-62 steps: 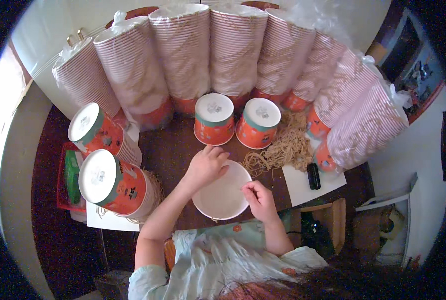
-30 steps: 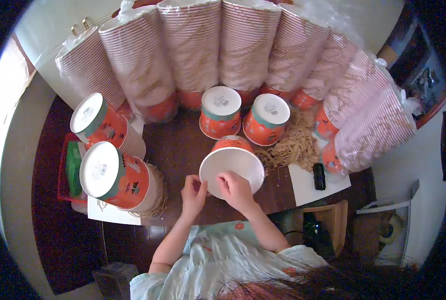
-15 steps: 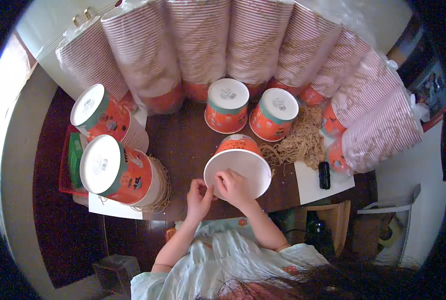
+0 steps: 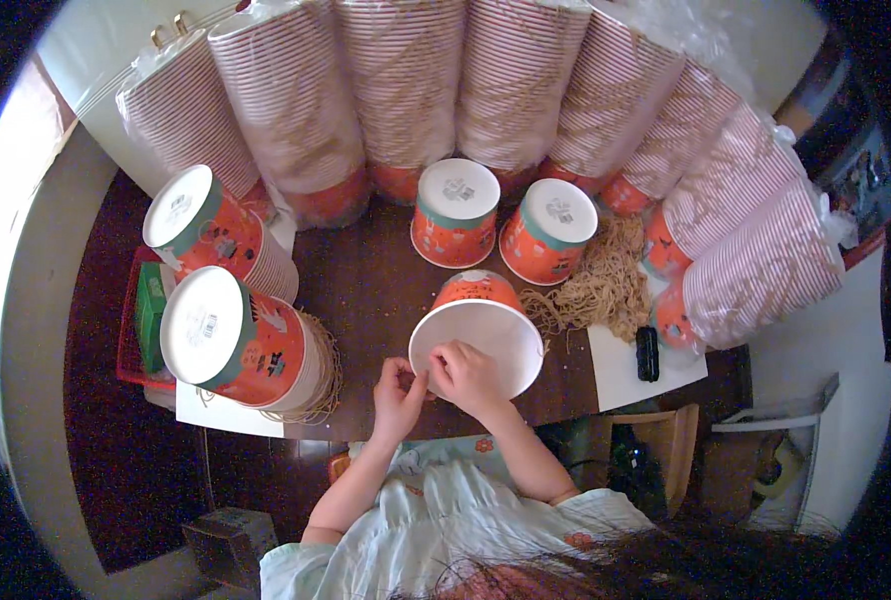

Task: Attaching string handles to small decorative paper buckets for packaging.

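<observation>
An orange paper bucket (image 4: 514, 345) lies tipped on the table, its white inside facing me. At the lower left of its rim my left hand (image 4: 398, 400) is closed in a pinch, the thumb touching the edge. My right hand (image 4: 468, 378) reaches over the rim into the mouth, fingers curled together against the inner wall. Whatever is between the fingers of either hand is too small or hidden to tell. Beyond this bucket, two more buckets stand upside down, a left one (image 4: 456, 215) and a right one (image 4: 551, 232), white bases up.
Tall plastic-wrapped bucket stacks (image 4: 406, 90) line the table's far side. A heap of tan string (image 4: 606, 275) lies to the right, near a black object (image 4: 648, 354) on white paper. At left are tilted bucket stacks (image 4: 271, 350) with string and a red basket (image 4: 131, 330).
The view has shifted very slightly. Both hands keep their places at the bucket's rim, with only a tiny movement of the right fingers.
</observation>
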A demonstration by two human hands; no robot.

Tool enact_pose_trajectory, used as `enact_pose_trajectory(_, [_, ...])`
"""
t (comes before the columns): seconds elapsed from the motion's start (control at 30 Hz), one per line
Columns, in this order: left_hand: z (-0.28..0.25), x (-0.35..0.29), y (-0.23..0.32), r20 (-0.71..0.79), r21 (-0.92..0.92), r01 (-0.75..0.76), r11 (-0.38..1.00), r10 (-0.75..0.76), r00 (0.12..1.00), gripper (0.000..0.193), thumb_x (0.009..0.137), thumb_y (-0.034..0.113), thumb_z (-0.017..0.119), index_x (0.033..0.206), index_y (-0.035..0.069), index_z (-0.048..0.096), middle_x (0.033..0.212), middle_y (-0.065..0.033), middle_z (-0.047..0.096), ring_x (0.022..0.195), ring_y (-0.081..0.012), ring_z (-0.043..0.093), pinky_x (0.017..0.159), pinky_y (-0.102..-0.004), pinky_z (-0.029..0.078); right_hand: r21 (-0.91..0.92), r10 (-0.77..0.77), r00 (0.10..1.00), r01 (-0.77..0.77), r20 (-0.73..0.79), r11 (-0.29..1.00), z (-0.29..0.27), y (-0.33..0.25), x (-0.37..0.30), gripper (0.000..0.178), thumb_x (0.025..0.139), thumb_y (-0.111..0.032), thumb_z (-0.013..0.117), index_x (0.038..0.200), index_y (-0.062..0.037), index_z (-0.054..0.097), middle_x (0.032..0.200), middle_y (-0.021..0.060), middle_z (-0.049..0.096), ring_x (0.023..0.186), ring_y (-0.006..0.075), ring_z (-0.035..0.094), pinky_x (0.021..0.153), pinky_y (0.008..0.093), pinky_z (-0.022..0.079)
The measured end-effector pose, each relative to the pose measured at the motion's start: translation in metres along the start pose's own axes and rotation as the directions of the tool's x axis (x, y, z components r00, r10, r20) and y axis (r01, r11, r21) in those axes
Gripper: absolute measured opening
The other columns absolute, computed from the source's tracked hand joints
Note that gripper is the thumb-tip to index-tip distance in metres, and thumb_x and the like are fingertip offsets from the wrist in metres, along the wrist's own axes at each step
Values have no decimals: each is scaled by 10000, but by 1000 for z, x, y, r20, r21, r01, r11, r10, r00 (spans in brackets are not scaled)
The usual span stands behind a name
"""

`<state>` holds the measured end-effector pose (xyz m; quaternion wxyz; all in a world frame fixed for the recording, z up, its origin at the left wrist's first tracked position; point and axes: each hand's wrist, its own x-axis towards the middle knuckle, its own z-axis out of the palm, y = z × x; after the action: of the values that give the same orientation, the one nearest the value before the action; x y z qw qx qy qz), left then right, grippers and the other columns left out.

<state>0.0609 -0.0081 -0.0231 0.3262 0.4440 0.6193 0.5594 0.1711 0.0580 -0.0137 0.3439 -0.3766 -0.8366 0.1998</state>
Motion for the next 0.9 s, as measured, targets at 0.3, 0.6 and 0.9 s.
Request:
enact_pose_trajectory(0.3, [0,-2,-14,8,-133,87,987,-87,996,151,794,62,554,860,8,429,681,-62,564,571,-114,585,480,-219,477,-20,-1,1000,1,9,1000,-1,-2,1,97,743,-159,549,766,-78,502,694,82,558,623,245,572,530,355,471])
enact_pose_trajectory(0.6, [-1,-2,-4,12,-69,68,995,-67,998,153,800,73,552,870,9,431,699,-70,572,578,-114,586,489,-220,479,-37,-29,999,29,-22,999,0,-3,1,89,710,-98,574,738,-80,491,668,56,538,606,218,566,504,325,453])
enact_pose_trajectory(0.9, [-2,-1,-6,13,-52,61,997,-61,998,154,787,55,556,866,7,433,718,-79,574,592,-121,584,498,-232,495,-60,-43,999,42,-7,997,0,-4,1,91,698,-104,573,743,-91,495,670,50,538,611,217,567,504,327,456])
